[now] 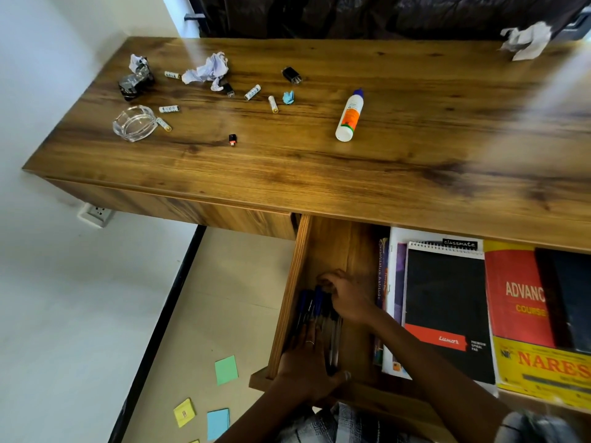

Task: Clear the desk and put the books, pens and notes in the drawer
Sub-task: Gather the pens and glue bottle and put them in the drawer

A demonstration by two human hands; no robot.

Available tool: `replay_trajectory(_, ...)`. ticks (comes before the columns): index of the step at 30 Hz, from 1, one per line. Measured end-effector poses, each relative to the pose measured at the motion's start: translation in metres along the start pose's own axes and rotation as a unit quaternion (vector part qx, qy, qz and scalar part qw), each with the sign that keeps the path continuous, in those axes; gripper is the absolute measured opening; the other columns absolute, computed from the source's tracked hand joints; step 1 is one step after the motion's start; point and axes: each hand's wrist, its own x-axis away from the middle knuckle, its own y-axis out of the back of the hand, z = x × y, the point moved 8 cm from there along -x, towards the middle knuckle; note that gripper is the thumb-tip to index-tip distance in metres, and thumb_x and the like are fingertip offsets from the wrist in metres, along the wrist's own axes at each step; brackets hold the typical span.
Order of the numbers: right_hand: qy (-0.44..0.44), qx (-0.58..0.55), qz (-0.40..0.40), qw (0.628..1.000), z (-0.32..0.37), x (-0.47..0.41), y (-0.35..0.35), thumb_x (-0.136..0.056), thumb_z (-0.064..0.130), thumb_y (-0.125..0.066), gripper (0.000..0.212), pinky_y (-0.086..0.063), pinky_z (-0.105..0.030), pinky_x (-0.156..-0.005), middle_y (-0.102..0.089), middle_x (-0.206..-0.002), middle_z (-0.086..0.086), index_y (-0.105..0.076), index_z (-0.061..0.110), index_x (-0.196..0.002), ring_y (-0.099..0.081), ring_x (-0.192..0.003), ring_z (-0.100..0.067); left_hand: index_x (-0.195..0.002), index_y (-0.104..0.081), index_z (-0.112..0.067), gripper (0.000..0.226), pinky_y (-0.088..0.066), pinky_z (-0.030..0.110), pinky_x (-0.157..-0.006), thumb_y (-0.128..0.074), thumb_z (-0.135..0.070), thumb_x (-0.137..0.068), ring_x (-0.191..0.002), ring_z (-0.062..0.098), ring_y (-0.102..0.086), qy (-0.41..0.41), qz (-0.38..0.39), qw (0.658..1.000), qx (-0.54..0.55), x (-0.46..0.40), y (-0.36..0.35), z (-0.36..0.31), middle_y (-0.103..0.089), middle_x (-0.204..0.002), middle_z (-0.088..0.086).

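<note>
Drawer [329,247]: pulled out under the desk [287,161] front edge, holding books and pens
Pens [316,311]: bunch of blue and clear ones lying lengthwise in the drawer's left part, beside its left wall
Left hand [307,362]: fingers straight, released, resting flat on the near ends of the pens, ring on one finger
Right hand [345,295]: fingers curled over the far ends of the pens, grasping them
Books [447,302]: black spiral pad, red and yellow books, filling the drawer's right part
Notes [226,369]: green, yellow and blue ones on the floor left of the drawer
Desk top: glue bottle [350,116], glass ashtray [134,123], batteries [252,92], crumpled paper [208,70]
</note>
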Motion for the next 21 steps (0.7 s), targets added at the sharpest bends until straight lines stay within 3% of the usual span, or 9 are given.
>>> replay_trajectory(4, -0.025, -0.021, -0.095, 0.995, -0.013, 0.008, 0.02, -0.079, -0.012, -0.049, 0.059, -0.039, -0.042, -0.105, -0.046, -0.134, -0.008, -0.048, 0.014, -0.132, -0.039, -0.128, -0.026, -0.148, 0.016, -0.008, 0.111, -0.011, 0.042, -0.117, -0.021, -0.083, -0.075, -0.144, 0.023, 0.017, 0.008, -0.016, 1.0, -0.004, -0.005, -0.003, 0.001, 0.027, -0.154, 0.007)
replay_trajectory(6, -0.05, 0.01, -0.122, 0.991, -0.02, 0.015, 0.023, -0.082, -0.01, -0.047, 0.051, -0.035, -0.04, -0.107, -0.047, -0.133, -0.008, -0.053, 0.012, -0.128, -0.037, -0.129, -0.027, -0.149, 0.015, -0.008, 0.121, 0.002, 0.037, -0.116, -0.004, -0.09, -0.062, -0.143, 0.023, 0.02, -0.012, -0.054, 0.998, -0.016, -0.01, 0.001, -0.001, 0.025, -0.155, 0.008)
replay_trajectory(8, -0.057, 0.043, -0.114, 0.991, -0.025, 0.019, 0.018, -0.086, -0.006, -0.047, 0.044, -0.032, -0.038, -0.108, -0.05, -0.131, -0.009, -0.055, 0.01, -0.126, -0.039, -0.128, -0.027, -0.148, 0.014, -0.007, 0.106, 0.015, 0.032, -0.111, 0.001, -0.075, -0.068, -0.143, 0.024, 0.02, -0.038, -0.099, 0.994, -0.037, -0.015, 0.014, -0.005, 0.022, -0.156, 0.01)
replay_trajectory(10, -0.046, 0.059, -0.104, 0.992, -0.027, 0.021, 0.011, -0.086, -0.005, -0.049, 0.041, -0.032, -0.037, -0.109, -0.052, -0.129, -0.01, -0.056, 0.008, -0.124, -0.042, -0.125, -0.027, -0.148, 0.013, -0.007, 0.084, 0.017, 0.032, -0.109, -0.005, -0.056, -0.083, -0.144, 0.025, 0.017, -0.039, -0.143, 0.987, -0.054, -0.024, 0.033, -0.007, 0.018, -0.157, 0.011)
replay_trajectory(12, -0.041, 0.063, -0.095, 0.993, -0.028, 0.023, 0.007, -0.084, -0.007, -0.051, 0.044, -0.036, -0.034, -0.107, -0.051, -0.129, -0.011, -0.056, 0.008, -0.125, -0.045, -0.122, -0.027, -0.149, 0.01, -0.006, 0.069, 0.014, 0.034, -0.113, -0.026, -0.037, -0.098, -0.145, 0.025, 0.013, -0.035, -0.169, 0.982, -0.081, -0.037, 0.048, -0.009, 0.013, -0.158, 0.012)
replay_trajectory(16, -0.029, 0.08, -0.083, 0.993, -0.026, 0.025, 0.003, -0.082, -0.008, -0.051, 0.048, -0.036, -0.031, -0.106, -0.049, -0.132, -0.011, -0.055, 0.009, -0.127, -0.046, -0.122, -0.026, -0.149, -0.006, -0.002, 0.067, 0.004, 0.042, -0.119, -0.042, -0.023, -0.096, -0.146, 0.031, 0.005, -0.023, -0.146, 0.975, -0.166, -0.054, 0.052, -0.009, -0.001, -0.158, 0.018)
replay_trajectory(21, -0.019, 0.098, -0.076, 0.992, -0.023, 0.027, 0.0, -0.083, -0.007, -0.05, 0.048, -0.034, -0.026, -0.105, -0.046, -0.133, -0.01, -0.054, 0.01, -0.128, -0.048, -0.12, -0.025, -0.148, -0.003, 0.001, 0.075, 0.004, 0.04, -0.119, -0.051, -0.016, -0.093, -0.145, 0.032, 0.003, -0.017, -0.15, 0.968, -0.201, -0.047, 0.053, -0.011, -0.001, -0.156, 0.021)
